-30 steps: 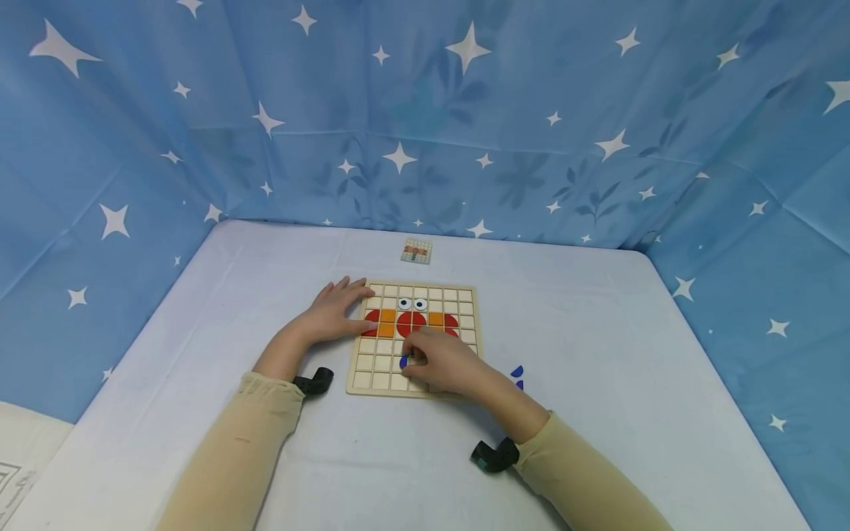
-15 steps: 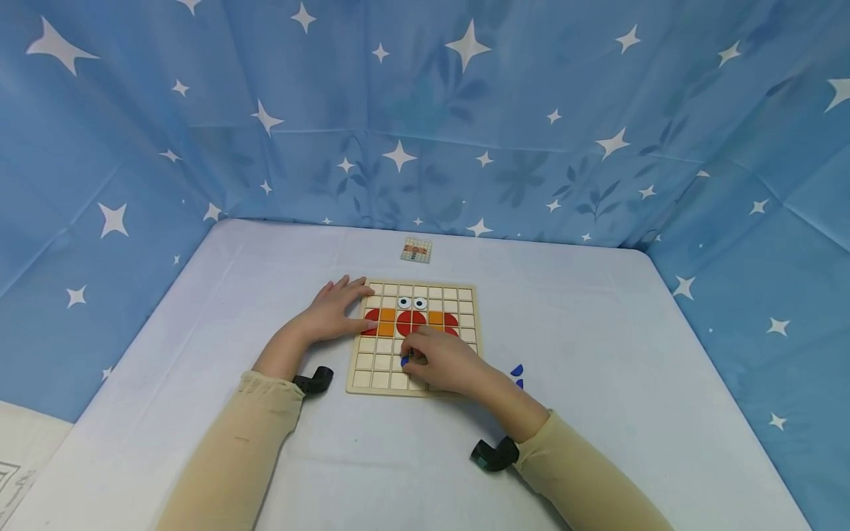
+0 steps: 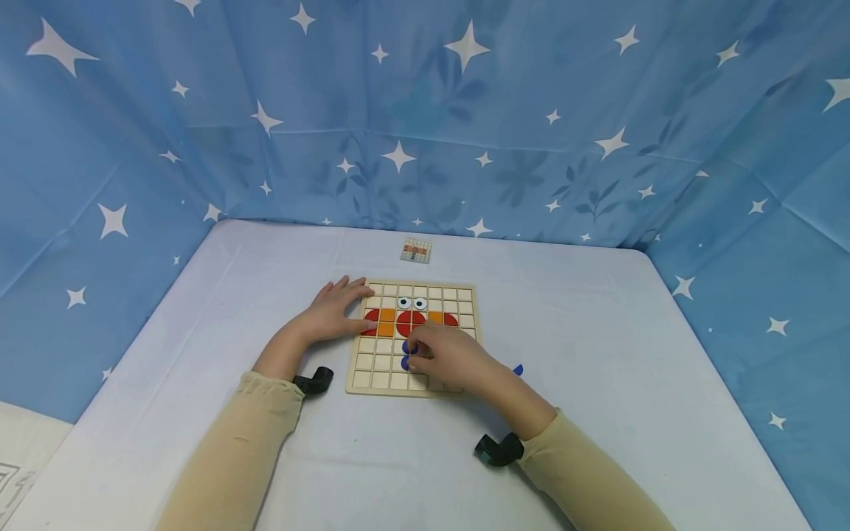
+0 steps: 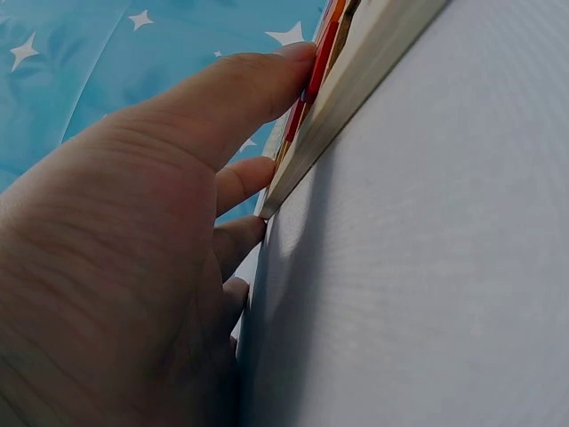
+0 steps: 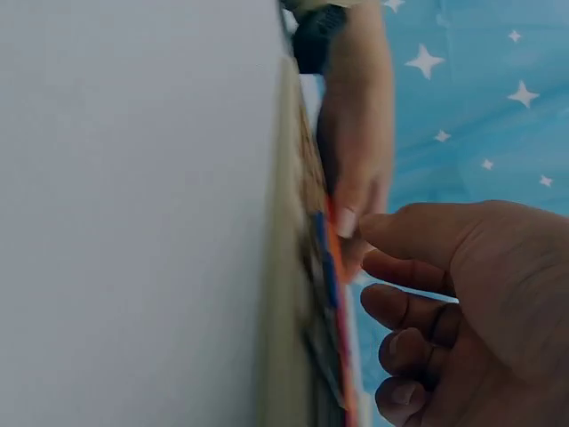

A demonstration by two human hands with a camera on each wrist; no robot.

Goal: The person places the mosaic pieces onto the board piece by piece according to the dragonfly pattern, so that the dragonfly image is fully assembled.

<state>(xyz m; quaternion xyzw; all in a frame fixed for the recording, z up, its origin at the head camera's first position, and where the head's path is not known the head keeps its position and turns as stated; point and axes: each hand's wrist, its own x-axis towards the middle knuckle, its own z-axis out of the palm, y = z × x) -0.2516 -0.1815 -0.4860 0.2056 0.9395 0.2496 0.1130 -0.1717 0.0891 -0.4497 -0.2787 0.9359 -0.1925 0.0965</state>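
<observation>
A wooden grid board lies flat on the table. My left hand rests on its left edge, fingers spread; in the left wrist view the thumb touches a red piece near the rim. Over the lower middle of the grid hovers my right hand. In the right wrist view its fingers curve loosely, with nothing seen between them. Beside its fingertips, blue pieces sit in the cells, partly covered. Red pieces, orange squares and two eye pieces fill cells farther up.
Right of the board lies a loose blue piece, partly behind my right wrist. A small picture card is beyond the board. Blue star-patterned curtain surrounds the white-covered table.
My right hand has drawn back slightly to the right from the blue pieces it was fingering. More of them shows now. My left hand stays put.
</observation>
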